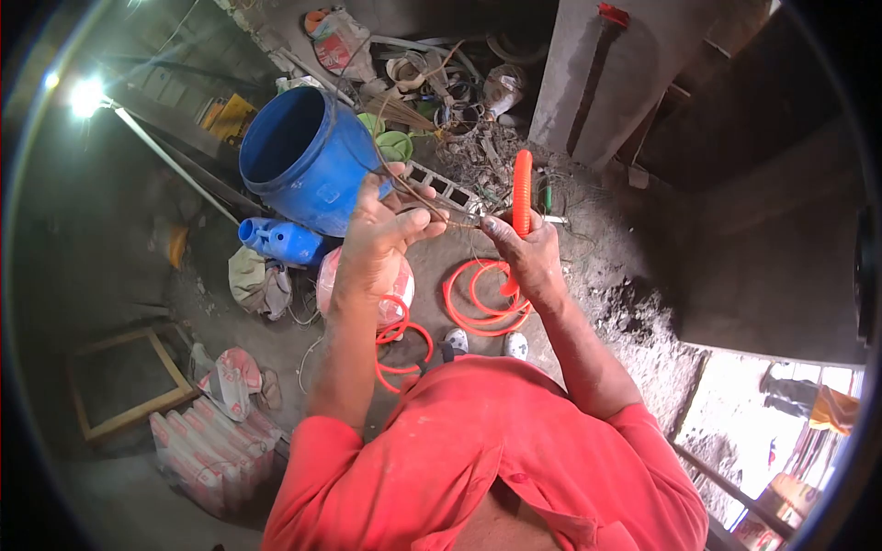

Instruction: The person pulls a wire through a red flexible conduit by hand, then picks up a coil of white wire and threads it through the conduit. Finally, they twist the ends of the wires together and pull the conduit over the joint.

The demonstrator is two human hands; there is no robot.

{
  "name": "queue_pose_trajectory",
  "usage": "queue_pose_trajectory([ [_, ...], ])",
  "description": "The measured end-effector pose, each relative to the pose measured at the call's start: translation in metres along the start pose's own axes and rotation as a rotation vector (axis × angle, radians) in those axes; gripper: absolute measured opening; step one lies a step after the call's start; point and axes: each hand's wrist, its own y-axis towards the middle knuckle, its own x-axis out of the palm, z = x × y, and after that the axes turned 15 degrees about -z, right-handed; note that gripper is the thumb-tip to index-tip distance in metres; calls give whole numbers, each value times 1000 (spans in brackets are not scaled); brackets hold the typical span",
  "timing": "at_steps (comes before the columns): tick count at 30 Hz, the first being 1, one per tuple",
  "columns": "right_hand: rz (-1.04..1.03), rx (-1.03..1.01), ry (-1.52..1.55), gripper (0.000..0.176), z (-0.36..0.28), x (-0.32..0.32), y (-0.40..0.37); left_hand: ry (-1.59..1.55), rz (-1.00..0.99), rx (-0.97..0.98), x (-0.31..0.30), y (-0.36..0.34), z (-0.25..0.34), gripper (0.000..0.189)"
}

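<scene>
A thin brownish wire (465, 225) stretches between my two hands at chest height. My left hand (378, 230) is raised with its fingers partly spread, and the wire runs loosely between thumb and fingers. My right hand (531, 259) is closed around an orange corrugated conduit (522, 188), whose upper part sticks up above the fist. Thumb and forefinger of that hand pinch the wire's near end. On the floor below lie loops of the same orange conduit (447, 298), around and in front of my shoes (516, 345).
Left of centre a blue barrel (317, 165) leans open-mouthed beside a smaller blue plastic piece (287, 242). Sacks (216, 450) and a wooden frame (129, 381) lie at left. Rubble and scrap (459, 101) fill the back, near a grey pillar (588, 73). A bright lamp (86, 97) shines upper left.
</scene>
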Motion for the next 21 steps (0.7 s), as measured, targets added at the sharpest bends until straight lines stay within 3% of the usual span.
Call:
queue_pose_trajectory([
  [6, 85, -49, -101, 36, 10, -5, -5, -87, -28, -227, -13, -7, -6, 57],
  [17, 31, -130, -230, 32, 3, -3, -23, -25, 54, -156, 5, -12, -23, 52],
  [21, 44, -144, -234, 28, 4, -5, -21, -33, -27, -116, 5, -12, -28, 51],
])
